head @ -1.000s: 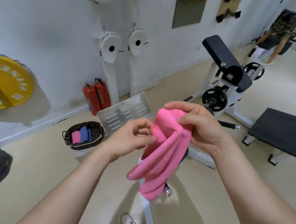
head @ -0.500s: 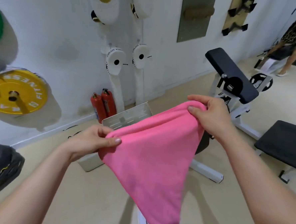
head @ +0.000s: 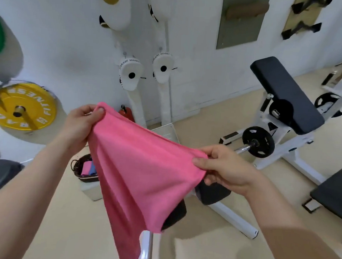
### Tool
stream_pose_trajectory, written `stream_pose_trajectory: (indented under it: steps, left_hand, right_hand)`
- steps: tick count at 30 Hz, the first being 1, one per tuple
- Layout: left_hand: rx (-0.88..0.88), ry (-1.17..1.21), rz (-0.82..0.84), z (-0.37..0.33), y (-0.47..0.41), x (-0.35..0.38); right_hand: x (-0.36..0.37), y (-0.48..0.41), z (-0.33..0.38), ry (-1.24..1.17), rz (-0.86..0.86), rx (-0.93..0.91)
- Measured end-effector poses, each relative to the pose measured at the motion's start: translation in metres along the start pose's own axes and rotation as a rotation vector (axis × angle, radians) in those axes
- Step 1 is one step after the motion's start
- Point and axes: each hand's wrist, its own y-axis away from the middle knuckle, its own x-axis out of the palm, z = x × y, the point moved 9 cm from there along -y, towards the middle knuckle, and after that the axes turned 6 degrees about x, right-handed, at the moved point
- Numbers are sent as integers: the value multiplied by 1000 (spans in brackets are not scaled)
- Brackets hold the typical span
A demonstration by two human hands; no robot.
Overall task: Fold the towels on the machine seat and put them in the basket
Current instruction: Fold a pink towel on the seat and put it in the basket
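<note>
The pink towel [head: 143, 173] had been spread wider than half a second earlier — its top edge now ran from upper left down to the right instead of rising toward the right. The left hand [head: 80, 123] had lifted and moved outward, the right hand [head: 223, 168] had dropped lower, and the wicker basket [head: 79, 166], hidden before, showed again past the towel's left edge. Each hand was closed in a pinch on one upper corner, thumb in front, fingers behind the cloth. The towel was held in the air between the hands, above the black machine seat [head: 176, 213] — stretched taut along the top edge. From there it hung and narrowed to a point low in the view, so its long axis ran downward, leaning slightly left. The basket sat on the floor [head: 61, 212], holding folded pink and blue cloths.
</note>
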Motion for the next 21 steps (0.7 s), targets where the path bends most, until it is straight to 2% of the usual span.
stream_pose_trajectory:
  steps: [4, 6, 8, 10, 14, 18, 21]
  left_hand:
    - [167, -179, -61, -30, -56, 34]
    - [203, -259, -30, -29, -90, 64]
    - [213, -336, 39, -14, -127, 107]
    - [207, -389, 123, 16, -161, 162]
    - [180, -515, 331, 112, -200, 275]
    - [126, -549, 512, 206, -205, 363]
    - [70, -535, 578, 252, -199, 411]
  right_hand:
    - [-23, -26, 12, -249, 126, 0]
    - [-30, -41, 6, -303, 205, 18]
    - [-47, -61, -8, -331, 195, 51]
    - [-80, -84, -30, -366, 72, 95]
    - [-172, -110, -101, -358, -327, 268]
    - [-242, -109, -173, -244, -613, 467]
    - [-288, -96, -204, -241, -892, 540]
